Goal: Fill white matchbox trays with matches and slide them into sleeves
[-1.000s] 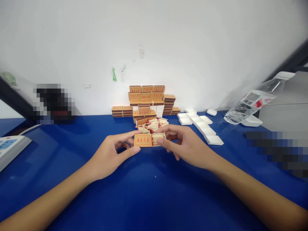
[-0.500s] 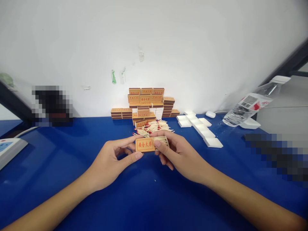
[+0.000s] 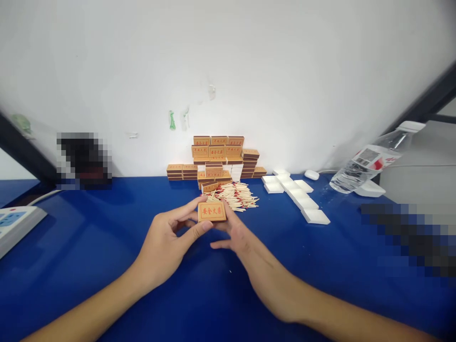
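Note:
My left hand [image 3: 171, 237] is closed on a matchbox [image 3: 212, 212], thumb along its lower front edge and fingers at its left end and behind. The box has an orange label with red characters, and its tray no longer shows. Against the right end of the box rests my right hand [image 3: 242, 237], turned edge-on with its fingers apart. One finger stretches out below the box, and the others are partly hidden behind it. Just beyond the hands lies a heap of loose red-tipped matches [image 3: 238, 195].
Stacked matchboxes [image 3: 217, 152] stand against the wall behind the matches. White empty trays [image 3: 297, 194] lie to their right. A tilted water bottle [image 3: 370, 159] and a white earphone-like case [image 3: 312, 175] are farther right. A power strip [image 3: 21, 225] sits at the left edge.
The matchbox has gone from half-open, with matches showing in its tray, to closed. My right hand has turned from pinching the tray to lying against the box's right end.

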The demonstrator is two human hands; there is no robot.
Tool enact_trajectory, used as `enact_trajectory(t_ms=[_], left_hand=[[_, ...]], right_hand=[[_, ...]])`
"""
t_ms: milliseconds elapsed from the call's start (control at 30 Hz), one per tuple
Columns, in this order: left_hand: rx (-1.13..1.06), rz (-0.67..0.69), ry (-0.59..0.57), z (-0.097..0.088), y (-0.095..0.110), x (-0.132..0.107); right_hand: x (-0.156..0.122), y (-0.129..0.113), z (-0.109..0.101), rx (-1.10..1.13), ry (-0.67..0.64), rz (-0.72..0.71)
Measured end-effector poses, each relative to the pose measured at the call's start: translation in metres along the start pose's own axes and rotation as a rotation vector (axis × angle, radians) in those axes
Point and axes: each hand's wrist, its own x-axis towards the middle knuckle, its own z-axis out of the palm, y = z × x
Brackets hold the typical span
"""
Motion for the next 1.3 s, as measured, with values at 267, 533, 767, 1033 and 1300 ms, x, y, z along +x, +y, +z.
enact_trajectory(t_ms=[267, 533, 767, 1033, 1300], left_hand=[[0.26, 0.084, 0.186, -0.05, -0.018, 0.03], [0.563, 0.08, 0.35, -0.107, -0.021, 0.084], [0.839, 0.177, 0.321, -0.091, -0.027, 0.12], [1.052, 0.236, 0.353, -0.067, -0.037, 0.129], [1.065, 0.261, 0.433, -0.055, -0.038, 0.137]], right_hand=[[0.019, 0.0, -0.032, -0.003, 0.183, 0.004], [0.019, -0.002, -0.041, -0.256, 0.112, -0.016], [0.023, -0.006, -0.047, -0.394, 0.119, -0.127], [0.022, -0.005, -0.051, -0.505, 0.081, -0.172], [0.022, -0.008, -0.052, -0.568, 0.081, -0.209]])
